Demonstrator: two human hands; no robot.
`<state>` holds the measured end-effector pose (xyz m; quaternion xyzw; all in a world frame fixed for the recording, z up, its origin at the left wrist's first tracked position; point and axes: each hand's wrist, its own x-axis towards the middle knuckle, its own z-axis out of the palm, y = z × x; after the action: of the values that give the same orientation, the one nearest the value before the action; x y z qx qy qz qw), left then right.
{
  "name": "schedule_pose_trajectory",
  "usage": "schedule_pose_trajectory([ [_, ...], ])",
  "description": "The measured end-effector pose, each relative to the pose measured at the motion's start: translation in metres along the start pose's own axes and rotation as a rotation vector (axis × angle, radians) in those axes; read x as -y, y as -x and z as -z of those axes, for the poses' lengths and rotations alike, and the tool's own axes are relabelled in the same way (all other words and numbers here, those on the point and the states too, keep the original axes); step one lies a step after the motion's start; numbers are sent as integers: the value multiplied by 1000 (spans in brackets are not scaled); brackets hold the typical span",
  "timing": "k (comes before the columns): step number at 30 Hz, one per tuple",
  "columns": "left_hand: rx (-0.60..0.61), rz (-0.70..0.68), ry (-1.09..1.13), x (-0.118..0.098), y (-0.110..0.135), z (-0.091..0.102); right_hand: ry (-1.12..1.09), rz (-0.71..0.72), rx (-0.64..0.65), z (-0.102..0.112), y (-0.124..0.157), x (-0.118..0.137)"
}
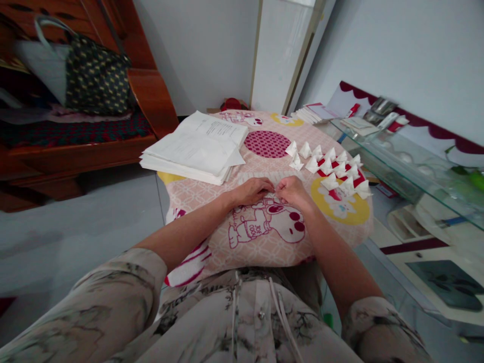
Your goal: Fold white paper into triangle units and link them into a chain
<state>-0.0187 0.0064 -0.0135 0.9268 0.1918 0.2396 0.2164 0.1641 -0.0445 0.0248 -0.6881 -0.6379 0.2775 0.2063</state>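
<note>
My left hand (pixel 254 190) and my right hand (pixel 293 191) meet over the near middle of the round table, fingers curled in and the tips close together. Between the fingertips shows a small piece of white paper (pixel 269 194), mostly hidden, so its folds cannot be made out. Both hands are closed on it. Several small white folded paper shapes (pixel 328 167) with pointed tops stand in rows to the right of my right hand. Beyond my left hand lies a thick stack of white paper sheets (pixel 196 146), the upper ones printed and slightly askew.
A pink patterned cloth (pixel 212 242) covers the table. Along the right side runs a glass shelf (pixel 423 166) bearing small items. A wooden bench (pixel 139 101) with a dark patterned bag (pixel 98 75) stands at the left. A white pillar (pixel 278 50) rises behind.
</note>
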Motion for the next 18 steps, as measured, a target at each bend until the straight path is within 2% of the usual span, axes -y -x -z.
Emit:
schedule_pose_trajectory([
  [5,-27,27,39,3,0,1,58,-9,-1,-5,1,7],
  [11,-83,191,43,-1,-5,-6,132,-62,16,-7,-5,3],
  [14,-45,248,-50,-7,-11,-9,140,-81,39,-9,-10,1],
  [18,41,401,-189,-16,-16,-8,134,-95,58,-9,-10,2],
])
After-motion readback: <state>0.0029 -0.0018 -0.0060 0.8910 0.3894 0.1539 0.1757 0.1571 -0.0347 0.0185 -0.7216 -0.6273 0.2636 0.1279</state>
